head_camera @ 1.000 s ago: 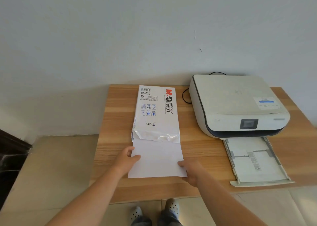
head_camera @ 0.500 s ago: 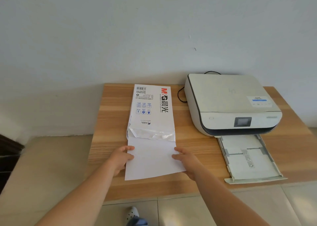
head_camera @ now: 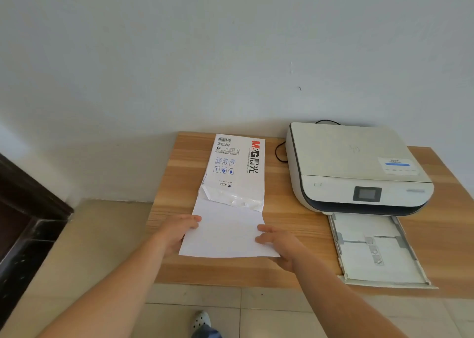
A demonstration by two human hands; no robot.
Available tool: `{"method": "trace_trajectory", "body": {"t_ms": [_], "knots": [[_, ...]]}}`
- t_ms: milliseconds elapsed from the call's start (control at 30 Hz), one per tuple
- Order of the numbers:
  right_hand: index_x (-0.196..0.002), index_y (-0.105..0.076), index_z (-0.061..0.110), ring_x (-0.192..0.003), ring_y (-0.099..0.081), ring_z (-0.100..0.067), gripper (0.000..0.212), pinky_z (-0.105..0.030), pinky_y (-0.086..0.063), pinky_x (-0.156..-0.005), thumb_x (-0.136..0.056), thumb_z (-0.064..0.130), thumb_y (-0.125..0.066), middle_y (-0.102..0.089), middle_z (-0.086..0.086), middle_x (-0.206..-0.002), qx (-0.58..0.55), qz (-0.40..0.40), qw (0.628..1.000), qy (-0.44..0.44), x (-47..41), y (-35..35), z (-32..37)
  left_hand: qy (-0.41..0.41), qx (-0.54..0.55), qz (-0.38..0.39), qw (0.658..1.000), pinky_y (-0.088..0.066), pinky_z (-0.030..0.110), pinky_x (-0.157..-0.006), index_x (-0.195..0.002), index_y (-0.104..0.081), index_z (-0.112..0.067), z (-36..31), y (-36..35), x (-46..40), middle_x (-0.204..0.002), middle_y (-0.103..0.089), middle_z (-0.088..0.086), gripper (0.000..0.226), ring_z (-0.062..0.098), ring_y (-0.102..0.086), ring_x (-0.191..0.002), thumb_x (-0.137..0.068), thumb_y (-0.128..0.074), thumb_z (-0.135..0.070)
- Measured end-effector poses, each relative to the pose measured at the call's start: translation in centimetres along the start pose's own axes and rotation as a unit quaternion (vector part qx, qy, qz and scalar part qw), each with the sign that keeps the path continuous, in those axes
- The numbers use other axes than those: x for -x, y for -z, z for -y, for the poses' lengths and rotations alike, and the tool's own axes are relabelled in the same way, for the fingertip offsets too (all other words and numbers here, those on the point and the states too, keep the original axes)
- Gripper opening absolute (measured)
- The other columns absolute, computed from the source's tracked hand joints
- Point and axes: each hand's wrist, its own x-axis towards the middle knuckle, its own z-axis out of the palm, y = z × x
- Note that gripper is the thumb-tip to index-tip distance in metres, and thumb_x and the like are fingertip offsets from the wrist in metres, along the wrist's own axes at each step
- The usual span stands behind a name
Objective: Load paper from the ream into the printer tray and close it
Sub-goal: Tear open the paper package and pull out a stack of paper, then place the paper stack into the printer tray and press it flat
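Change since earlier: paper stack (head_camera: 225, 231) had slid further out of the ream wrapper (head_camera: 237, 169) toward me, and its near end had swung a little to my left; both hands had shifted along with it.
Left grip: my left hand (head_camera: 177, 232) was closed on the stack's left edge, thumb lying on top of the top sheet, the other fingers tucked beneath where I could not see them.
Right grip: my right hand (head_camera: 280, 245) was clamped on the right edge near the front corner, thumb and a fingertip on top, the palm under the paper.
Arm pose: both forearms reached forward from the bottom of the view, converging on the stack; the left wrist was nearly straight, the right one bent slightly inward.
Paper position: the stack's far end was still inside the torn mouth of the wrapper, the near end lay close to the front edge of the bench (head_camera: 295, 224).
Printer: the white printer (head_camera: 356, 168) sat to the right of the ream, apart from it, lid down.
Tray: the paper tray (head_camera: 374, 248) stood pulled out toward me, overhanging the bench edge, its guides showing.
Floor: one light shoe (head_camera: 201, 319) showed on the tiles below the bench.
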Motion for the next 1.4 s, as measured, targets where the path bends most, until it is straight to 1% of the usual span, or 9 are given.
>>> {"method": "trace_trajectory", "body": {"t_ms": [367, 500, 633, 767, 900, 1000, 1133, 1233, 1400], "knots": [[-0.125, -0.060, 0.005, -0.089, -0.070, -0.022, 0.048, -0.024, -0.056, -0.063, -0.079, -0.007, -0.071, -0.070, -0.009, -0.110, 0.044, 0.070, 0.997, -0.002, 5.0, -0.9, -0.3, -0.070, -0.009, -0.036, 0.997, -0.056, 0.025, -0.058, -0.099, -0.071, -0.010, 0.0, 0.8, 7.2, -0.085, -0.076, 0.006, 0.014, 0.017, -0.072, -0.068, -0.086, -0.071, -0.015], [-0.135, -0.050, 0.003, -0.101, -0.068, -0.027, 0.060, -0.031, -0.058, -0.077, -0.079, -0.007, -0.071, -0.068, -0.009, -0.116, 0.046, 0.090, 0.994, 0.034, 6.6, -1.1, -0.6, -0.095, -0.001, -0.037, 0.995, -0.057, 0.034, -0.072, -0.102, -0.071, -0.011, 0.4, 1.6, 9.4, -0.099, -0.075, 0.010, 0.020, 0.024, -0.072, -0.083, -0.082, -0.073, -0.010], [-0.141, -0.046, 0.009, -0.109, -0.062, -0.029, 0.068, -0.039, -0.054, -0.091, -0.080, -0.010, -0.068, -0.060, -0.007, -0.128, 0.086, 0.079, 0.988, 0.097, 8.4, -0.9, 0.3, -0.150, -0.025, -0.028, 0.988, -0.055, 0.032, -0.074, -0.108, -0.068, -0.018, 0.1, 1.6, 11.1, -0.109, -0.071, 0.003, 0.027, 0.021, -0.072, -0.091, -0.083, -0.071, -0.007], [-0.143, -0.045, 0.019, -0.110, -0.060, -0.030, 0.074, -0.045, -0.051, -0.097, -0.079, -0.011, -0.066, -0.058, -0.004, -0.127, 0.112, 0.044, 0.982, 0.143, 9.5, -0.2, 1.3, -0.212, -0.048, -0.029, 0.976, -0.054, 0.025, -0.072, -0.114, -0.063, -0.021, -0.8, 0.3, 12.1, -0.109, -0.070, -0.001, 0.037, 0.016, -0.069, -0.093, -0.083, -0.071, -0.003], [-0.141, -0.047, 0.030, -0.104, -0.057, -0.027, 0.070, -0.038, -0.053, -0.084, -0.083, -0.004, -0.065, -0.054, 0.000, -0.123, 0.132, -0.008, 0.973, 0.190, 11.3, 0.6, 1.6, -0.252, -0.066, -0.031, 0.965, -0.055, 0.031, -0.080, -0.112, -0.064, -0.029, -1.6, -1.3, 11.7, -0.111, -0.068, -0.002, 0.039, 0.018, -0.067, -0.099, -0.081, -0.074, -0.008], [-0.139, -0.049, 0.032, -0.104, -0.059, -0.028, 0.064, -0.041, -0.055, -0.087, -0.085, 0.001, -0.066, -0.055, 0.001, -0.124, 0.103, -0.040, 0.971, 0.212, 11.8, 1.8, 1.5, -0.277, -0.076, -0.019, 0.958, -0.054, 0.027, -0.078, -0.108, -0.065, -0.036, -2.2, -2.6, 10.7, -0.112, -0.068, -0.002, 0.039, 0.017, -0.066, -0.100, -0.081, -0.075, -0.010], [-0.131, -0.058, 0.029, -0.101, -0.066, -0.023, 0.049, -0.037, -0.056, -0.087, -0.087, 0.014, -0.069, -0.064, 0.004, -0.121, 0.012, -0.093, 0.966, 0.240, 12.3, 2.8, 1.5, -0.294, -0.097, 0.003, 0.951, -0.055, 0.037, -0.087, -0.096, -0.068, -0.050, -3.1, -3.9, 9.7, -0.115, -0.068, 0.002, 0.041, 0.021, -0.065, -0.102, -0.078, -0.078, -0.015], [-0.127, -0.062, 0.028, -0.099, -0.067, -0.018, 0.042, -0.031, -0.055, -0.083, -0.088, 0.015, -0.069, -0.065, 0.008, -0.118, 0.001, -0.136, 0.958, 0.252, 12.5, 3.1, 1.4, -0.300, -0.103, 0.015, 0.948, -0.052, 0.021, -0.073, -0.103, -0.067, -0.042, -3.5, -4.7, 9.2, -0.112, -0.066, -0.002, 0.040, 0.016, -0.064, -0.098, -0.079, -0.077, -0.012], [-0.125, -0.064, 0.032, -0.102, -0.065, -0.018, 0.043, -0.041, -0.053, -0.095, -0.086, 0.015, -0.069, -0.062, 0.013, -0.119, 0.001, -0.176, 0.950, 0.257, 12.3, 3.4, 0.6, -0.298, -0.102, 0.036, 0.948, -0.045, 0.005, -0.061, -0.107, -0.065, -0.028, -2.9, -5.7, 8.3, -0.102, -0.064, -0.005, 0.039, 0.007, -0.061, -0.087, -0.078, -0.076, -0.004]]}}
